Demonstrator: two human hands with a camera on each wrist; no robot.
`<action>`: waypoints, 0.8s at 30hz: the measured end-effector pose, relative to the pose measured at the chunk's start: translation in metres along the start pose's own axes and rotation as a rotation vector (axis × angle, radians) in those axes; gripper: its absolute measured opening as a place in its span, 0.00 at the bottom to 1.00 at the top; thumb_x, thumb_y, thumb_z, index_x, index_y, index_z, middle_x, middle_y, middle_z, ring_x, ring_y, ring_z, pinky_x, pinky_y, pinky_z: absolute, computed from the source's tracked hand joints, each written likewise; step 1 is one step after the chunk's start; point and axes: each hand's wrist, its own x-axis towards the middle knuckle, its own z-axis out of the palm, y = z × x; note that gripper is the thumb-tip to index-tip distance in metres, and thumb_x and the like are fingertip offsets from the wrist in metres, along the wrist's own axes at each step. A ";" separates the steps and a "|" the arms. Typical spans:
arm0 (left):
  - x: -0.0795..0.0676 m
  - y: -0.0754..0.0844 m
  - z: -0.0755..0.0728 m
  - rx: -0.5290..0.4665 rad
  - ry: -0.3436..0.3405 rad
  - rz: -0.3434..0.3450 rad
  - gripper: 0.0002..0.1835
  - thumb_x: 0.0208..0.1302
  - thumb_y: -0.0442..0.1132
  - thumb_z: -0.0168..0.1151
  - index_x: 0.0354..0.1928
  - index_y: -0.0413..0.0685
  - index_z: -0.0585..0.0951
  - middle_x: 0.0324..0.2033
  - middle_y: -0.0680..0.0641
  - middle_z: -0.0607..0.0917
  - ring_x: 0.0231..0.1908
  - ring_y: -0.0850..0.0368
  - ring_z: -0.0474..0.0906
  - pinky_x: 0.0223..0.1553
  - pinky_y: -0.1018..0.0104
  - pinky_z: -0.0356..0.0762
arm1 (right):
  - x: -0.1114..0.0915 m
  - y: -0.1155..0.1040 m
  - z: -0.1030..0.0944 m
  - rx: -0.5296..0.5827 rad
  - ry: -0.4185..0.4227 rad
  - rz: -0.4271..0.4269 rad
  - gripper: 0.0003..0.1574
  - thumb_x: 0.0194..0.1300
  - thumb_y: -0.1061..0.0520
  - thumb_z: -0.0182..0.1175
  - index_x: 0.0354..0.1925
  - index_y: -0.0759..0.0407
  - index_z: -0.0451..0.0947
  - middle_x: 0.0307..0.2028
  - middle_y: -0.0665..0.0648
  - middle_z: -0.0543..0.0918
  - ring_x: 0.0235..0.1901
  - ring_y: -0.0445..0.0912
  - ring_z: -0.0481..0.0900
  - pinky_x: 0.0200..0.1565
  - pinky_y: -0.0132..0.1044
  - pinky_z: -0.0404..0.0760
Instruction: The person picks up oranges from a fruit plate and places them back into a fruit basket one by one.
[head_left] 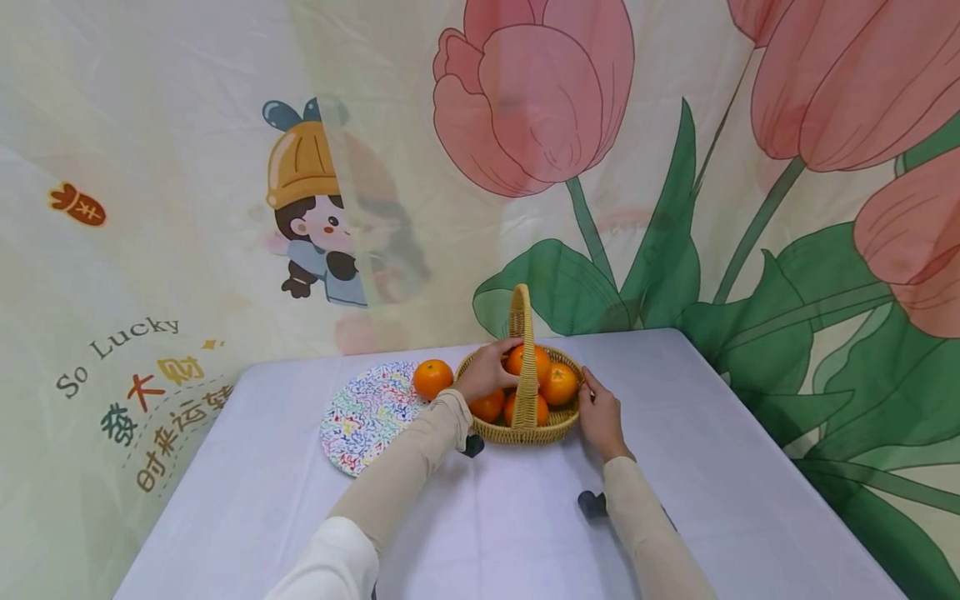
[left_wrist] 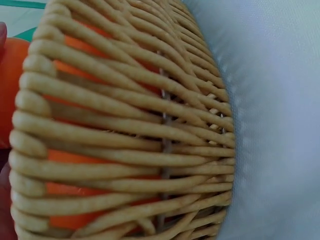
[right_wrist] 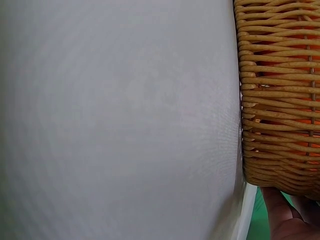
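A wicker basket [head_left: 555,433] with a tall handle [head_left: 522,333] stands on the table, holding several oranges [head_left: 559,385]. My left hand [head_left: 483,373] reaches over the basket's left rim, thumb and fingers spread around an orange [head_left: 534,360] at the back, partly behind the handle. At the basket's right end, my right hand [head_left: 602,417] holds the rim; its fingers [right_wrist: 275,205] show against the wicker in the right wrist view. The left wrist view is filled by the basket's woven side [left_wrist: 125,115], with orange fruit showing through the gaps.
Left of the basket lies a round, colourfully speckled mat [head_left: 367,417], with a single orange [head_left: 432,380] at its right edge. A white cloth covers the table [head_left: 517,517]. Behind it hangs a curtain [head_left: 405,167] printed with tulips and a cartoon figure.
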 end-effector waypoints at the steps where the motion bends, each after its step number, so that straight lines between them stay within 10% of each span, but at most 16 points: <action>1: 0.000 -0.001 0.000 0.001 0.000 0.009 0.46 0.48 0.57 0.76 0.69 0.52 0.70 0.58 0.48 0.78 0.51 0.55 0.77 0.53 0.62 0.77 | 0.000 0.000 0.000 0.002 0.000 0.000 0.29 0.78 0.56 0.43 0.73 0.56 0.59 0.70 0.58 0.65 0.27 0.49 0.68 0.30 0.32 0.71; 16: 0.002 0.009 -0.001 0.080 0.010 -0.012 0.48 0.47 0.65 0.72 0.68 0.51 0.71 0.57 0.48 0.79 0.49 0.55 0.77 0.51 0.61 0.78 | -0.001 -0.004 -0.002 0.011 0.012 -0.007 0.28 0.77 0.57 0.43 0.72 0.57 0.60 0.68 0.59 0.66 0.27 0.49 0.67 0.29 0.32 0.70; 24: 0.000 0.006 -0.002 -0.005 0.031 -0.044 0.40 0.52 0.55 0.74 0.67 0.55 0.72 0.59 0.51 0.78 0.55 0.55 0.75 0.57 0.59 0.74 | -0.001 -0.004 -0.002 0.013 -0.002 0.002 0.29 0.78 0.57 0.42 0.73 0.57 0.59 0.70 0.59 0.64 0.47 0.51 0.73 0.43 0.40 0.73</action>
